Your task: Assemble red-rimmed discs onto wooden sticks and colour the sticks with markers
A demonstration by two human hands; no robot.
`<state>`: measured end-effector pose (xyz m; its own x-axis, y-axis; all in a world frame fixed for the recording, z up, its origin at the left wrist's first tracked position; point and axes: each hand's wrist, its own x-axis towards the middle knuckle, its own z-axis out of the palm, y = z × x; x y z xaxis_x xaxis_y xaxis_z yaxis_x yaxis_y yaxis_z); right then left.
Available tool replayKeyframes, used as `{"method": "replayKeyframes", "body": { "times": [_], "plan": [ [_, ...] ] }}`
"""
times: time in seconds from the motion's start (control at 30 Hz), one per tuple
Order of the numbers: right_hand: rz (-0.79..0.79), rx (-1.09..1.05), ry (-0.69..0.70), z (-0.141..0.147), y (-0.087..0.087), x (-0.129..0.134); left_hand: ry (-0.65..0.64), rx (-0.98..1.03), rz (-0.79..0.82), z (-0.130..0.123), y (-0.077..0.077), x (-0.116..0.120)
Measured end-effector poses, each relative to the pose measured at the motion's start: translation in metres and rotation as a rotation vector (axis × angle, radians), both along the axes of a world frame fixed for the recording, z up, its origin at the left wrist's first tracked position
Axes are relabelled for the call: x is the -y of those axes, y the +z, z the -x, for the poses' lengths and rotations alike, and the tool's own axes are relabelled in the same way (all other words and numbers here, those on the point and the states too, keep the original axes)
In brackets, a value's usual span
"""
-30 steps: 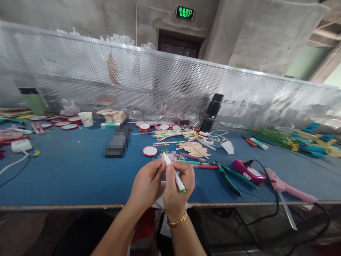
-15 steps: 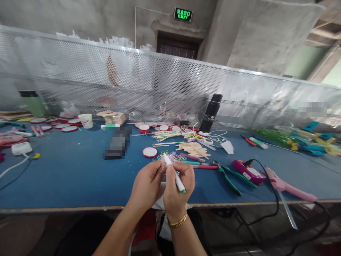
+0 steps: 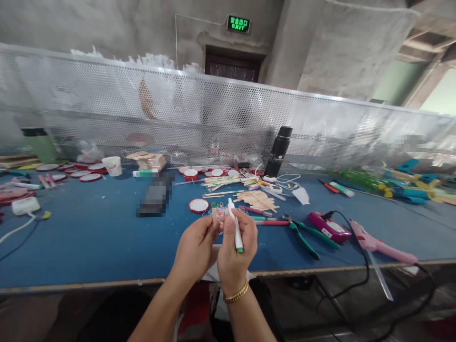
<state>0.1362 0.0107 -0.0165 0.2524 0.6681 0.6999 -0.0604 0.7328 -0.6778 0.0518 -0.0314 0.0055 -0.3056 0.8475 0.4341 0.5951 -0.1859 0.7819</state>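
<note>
My left hand (image 3: 195, 243) pinches a wooden craft stick (image 3: 214, 213) upright; its top end is coloured green. Close beside it, my right hand (image 3: 239, 240) is closed around a white marker (image 3: 235, 228) with a green end pointing down toward me. The marker's upper tip stands a little apart from the stick. Just beyond my fingers lies a tangle of small coloured rubber bands (image 3: 223, 209). A round white disc with a red rim (image 3: 198, 205) rests left of them. Loose craft sticks (image 3: 257, 200) are spread behind and to the right.
Pliers (image 3: 302, 237), a purple device (image 3: 329, 227) and a pink glue gun (image 3: 381, 246) with a cable lie to the right. A black bottle (image 3: 279, 151) stands at the back near the perforated metal screen (image 3: 171, 109). A dark, blurred-out flat object (image 3: 156, 194) and a paper cup (image 3: 113, 166) are left.
The marker has come away from the stick's tip, shifting right and turning more upright. More green shows on the stick's end. The whole view has shifted slightly.
</note>
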Motion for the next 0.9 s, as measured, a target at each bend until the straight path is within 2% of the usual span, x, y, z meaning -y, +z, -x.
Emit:
{"method": "replayKeyframes", "body": {
  "times": [0.23,0.4,0.7,0.9],
  "plan": [
    [0.004,0.099,0.031,0.003,0.004,-0.005,-0.066,0.065,-0.046,0.002,0.001,-0.002],
    [0.063,0.127,0.097,0.004,0.008,-0.005,-0.048,0.084,-0.05,0.004,-0.003,-0.003],
    [0.207,-0.114,0.307,0.003,0.007,-0.014,-0.022,-0.075,0.037,0.003,0.001,-0.008],
    [0.232,-0.149,0.333,0.004,0.004,-0.021,-0.024,-0.125,-0.005,0.004,0.0,-0.01]
  ]
}}
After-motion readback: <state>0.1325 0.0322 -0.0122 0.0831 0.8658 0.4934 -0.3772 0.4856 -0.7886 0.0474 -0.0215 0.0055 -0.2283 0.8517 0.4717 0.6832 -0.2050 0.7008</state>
